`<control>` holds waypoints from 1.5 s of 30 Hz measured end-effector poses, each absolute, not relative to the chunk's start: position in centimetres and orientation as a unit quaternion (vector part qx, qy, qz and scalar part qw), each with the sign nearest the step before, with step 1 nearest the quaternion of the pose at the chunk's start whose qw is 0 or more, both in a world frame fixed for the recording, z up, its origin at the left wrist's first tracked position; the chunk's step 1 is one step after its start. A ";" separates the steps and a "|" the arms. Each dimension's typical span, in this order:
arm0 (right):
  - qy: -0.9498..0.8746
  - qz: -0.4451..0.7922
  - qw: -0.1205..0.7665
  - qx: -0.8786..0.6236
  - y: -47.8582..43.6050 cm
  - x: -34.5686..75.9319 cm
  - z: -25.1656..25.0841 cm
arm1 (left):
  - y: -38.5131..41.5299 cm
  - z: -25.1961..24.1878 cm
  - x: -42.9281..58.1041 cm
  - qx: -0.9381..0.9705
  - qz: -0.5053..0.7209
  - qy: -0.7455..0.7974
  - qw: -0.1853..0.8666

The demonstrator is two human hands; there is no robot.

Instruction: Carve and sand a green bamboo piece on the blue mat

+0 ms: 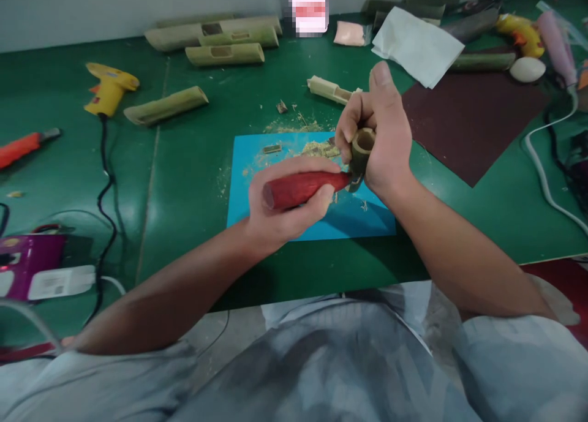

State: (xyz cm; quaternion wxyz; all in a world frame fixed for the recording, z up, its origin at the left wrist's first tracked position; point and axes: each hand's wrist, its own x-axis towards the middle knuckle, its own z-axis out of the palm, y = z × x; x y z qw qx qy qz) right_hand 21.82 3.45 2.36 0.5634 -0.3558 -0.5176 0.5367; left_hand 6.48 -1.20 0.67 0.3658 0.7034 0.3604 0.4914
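My left hand (287, 201) is closed round the red wooden handle of a carving tool (303, 188), whose tip meets a short hollow bamboo tube (361, 152). My right hand (381, 131) grips that tube, open end up, thumb raised above it. Both hands hover over a blue cutting mat (257, 183) strewn with bamboo shavings (316, 147) on the green table (193, 165).
Several cut bamboo pieces (220, 39) lie at the back, one (166, 105) beside a yellow glue gun (108, 88). An orange-handled tool (25, 146) sits far left, a purple device (27, 256) near left. Dark sandpaper sheet (473, 122), white paper (416, 45), cables and another glue gun (521, 33) lie right.
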 end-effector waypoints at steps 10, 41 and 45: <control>-0.508 0.537 0.545 -0.396 3.4 22.0 2.7 | -0.9 0.3 6.0 0.683 0.465 0.382 0.413; -0.488 0.531 0.572 -0.390 3.3 21.4 3.3 | -1.6 0.6 6.0 0.679 0.481 0.370 0.412; -0.489 0.524 0.562 -0.414 3.4 21.7 3.3 | -1.4 0.5 6.0 0.703 0.453 0.369 0.405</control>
